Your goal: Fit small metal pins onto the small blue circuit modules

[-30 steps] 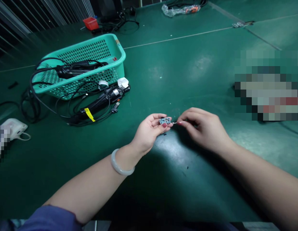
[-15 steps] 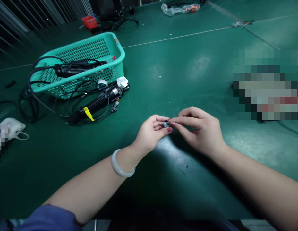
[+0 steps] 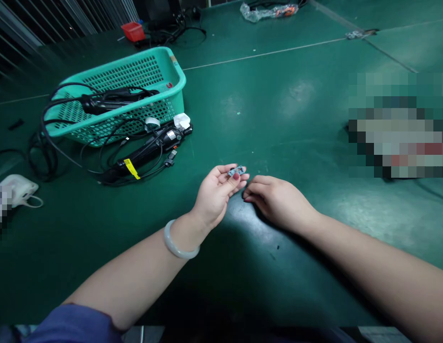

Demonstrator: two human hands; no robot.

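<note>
My left hand pinches a small light-blue part with dark markings between thumb and fingers, holding it above the table. Just to its right, my right hand is low at the green tabletop, with its fingertips drawn together and pointing down. Whatever those fingertips grip, if anything, is hidden. The two hands are slightly apart.
A turquoise basket holding a black corded tool stands at the left. Another black corded tool lies in front of it. A white device sits at far left, a red bin farther back.
Earlier both hands met at the light-blue part. Now my right hand has come away from it and down to the table, while my left has shifted slightly left with the part.
</note>
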